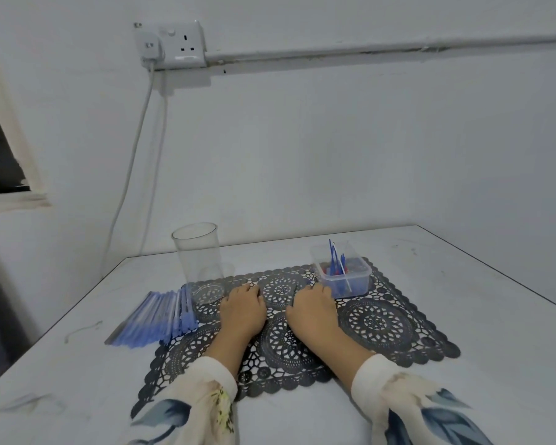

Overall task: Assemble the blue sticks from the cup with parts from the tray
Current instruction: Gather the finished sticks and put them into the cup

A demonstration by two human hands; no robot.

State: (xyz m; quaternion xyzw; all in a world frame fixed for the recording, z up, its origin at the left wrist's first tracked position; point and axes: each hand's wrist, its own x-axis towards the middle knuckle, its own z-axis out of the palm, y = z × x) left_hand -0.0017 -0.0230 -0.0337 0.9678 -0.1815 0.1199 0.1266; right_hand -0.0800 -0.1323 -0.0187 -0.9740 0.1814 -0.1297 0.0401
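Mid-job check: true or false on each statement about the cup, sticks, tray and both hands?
1. The clear cup holds the blue sticks. False: it looks empty; the sticks lie piled on the table by the left edge of the mat.
2. The tray sits on the mat's far right corner. True.
3. The left hand grips a stick. False: it rests on the mat, holding nothing.
4. The right hand rests on the mat beside the tray. True.
5. The cup stands upright. True.
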